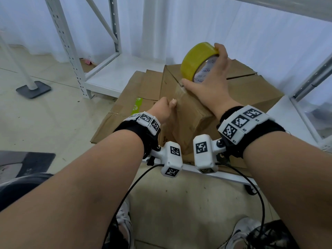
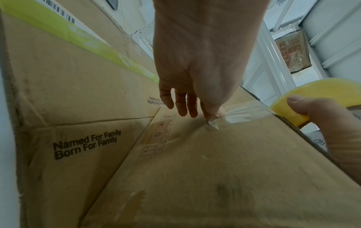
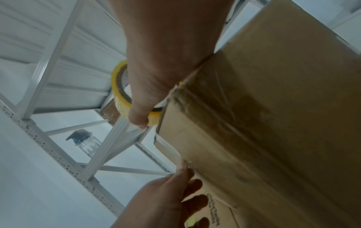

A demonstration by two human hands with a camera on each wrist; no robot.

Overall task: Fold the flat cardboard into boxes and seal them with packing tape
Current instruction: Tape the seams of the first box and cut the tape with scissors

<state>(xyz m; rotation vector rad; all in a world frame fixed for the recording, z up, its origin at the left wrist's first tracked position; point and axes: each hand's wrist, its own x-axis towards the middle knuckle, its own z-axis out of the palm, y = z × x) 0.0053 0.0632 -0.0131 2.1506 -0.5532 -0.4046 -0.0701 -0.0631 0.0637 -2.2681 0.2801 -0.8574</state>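
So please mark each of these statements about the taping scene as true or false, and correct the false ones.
1. The right hand grips the yellow tape roll. True.
2. The left hand holds a pair of scissors. False: its thumb presses the end of the clear tape strip onto the cardboard box.
3. The box rests on flattened cardboard sheets. True.
4. The tape roll lies on the floor. False: it is held up above the box's top edge.
5. A pink binder clip lies near the white shelf frame. True.
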